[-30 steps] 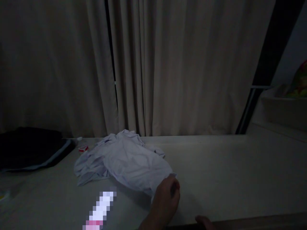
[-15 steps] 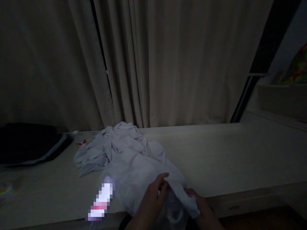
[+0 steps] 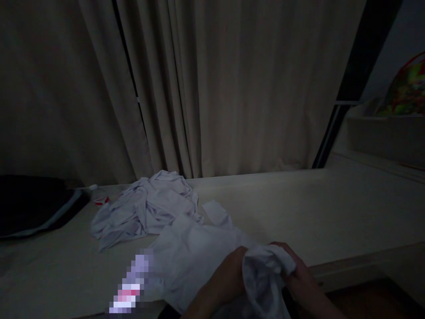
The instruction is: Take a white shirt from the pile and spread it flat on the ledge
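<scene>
Cloth [image 3: 192, 252] lies on the table [image 3: 282, 212] before curtains [image 3: 252, 88].

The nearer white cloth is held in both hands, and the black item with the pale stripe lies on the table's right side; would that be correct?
Not quite: the head view shows the black item on the left side of the table. The left hand and right hand do hold the nearer white cloth.

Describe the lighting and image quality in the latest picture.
Head view: dim throughout, the white cloth looking dull grey; head view: the black bundle at far left shows almost no inner detail; head view: a bright, coarsely pixelated patch at lower left hides what lies beneath.
</scene>
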`<state>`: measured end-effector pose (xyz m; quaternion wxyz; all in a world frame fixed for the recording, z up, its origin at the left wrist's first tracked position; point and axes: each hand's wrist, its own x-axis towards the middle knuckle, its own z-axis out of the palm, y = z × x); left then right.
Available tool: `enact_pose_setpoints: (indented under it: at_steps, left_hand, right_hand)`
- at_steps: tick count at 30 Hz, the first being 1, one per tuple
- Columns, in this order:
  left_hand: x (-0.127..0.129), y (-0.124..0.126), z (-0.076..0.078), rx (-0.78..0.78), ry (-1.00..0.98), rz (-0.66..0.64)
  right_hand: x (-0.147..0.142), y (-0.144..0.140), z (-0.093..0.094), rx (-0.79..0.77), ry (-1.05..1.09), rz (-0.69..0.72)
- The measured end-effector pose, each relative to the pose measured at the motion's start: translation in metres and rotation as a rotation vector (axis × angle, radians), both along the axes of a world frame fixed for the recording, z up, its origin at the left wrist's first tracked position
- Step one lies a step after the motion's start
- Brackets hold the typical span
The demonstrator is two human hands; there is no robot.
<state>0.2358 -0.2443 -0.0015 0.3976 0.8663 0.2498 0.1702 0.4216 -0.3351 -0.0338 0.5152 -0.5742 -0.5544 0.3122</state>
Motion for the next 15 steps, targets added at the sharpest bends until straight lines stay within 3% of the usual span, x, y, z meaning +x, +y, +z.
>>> enact_pose_setpoints:
  at_steps: [2,6,8,10,12,15]
  left_hand:
    - [-0.004,0.010,0.009,0.015,-0.058,0.065]
    - [-0.014,0.033,0.029,0.081,-0.160,0.255]
    - [-0.019,0.042,0.041,0.110,-0.185,0.323]
    - [-0.023,0.048,0.052,0.144,-0.189,0.406]
    - [-0.028,0.052,0.061,0.177,-0.184,0.484]
    - [-0.036,0.054,0.074,0.240,-0.172,0.489]
  right_hand:
    - [0.010,0.006,-0.011,0.011,0.028,-0.115]
    - [0.016,0.013,-0.036,-0.117,0.139,-0.347]
    - [0.010,0.014,-0.049,-0.155,0.202,-0.277]
    - [0.001,0.013,-0.061,-0.157,0.215,-0.106]
    - [-0.008,0.013,-0.073,-0.175,0.151,0.059]
    - [-0.018,0.016,-0.086,-0.264,-0.011,0.128]
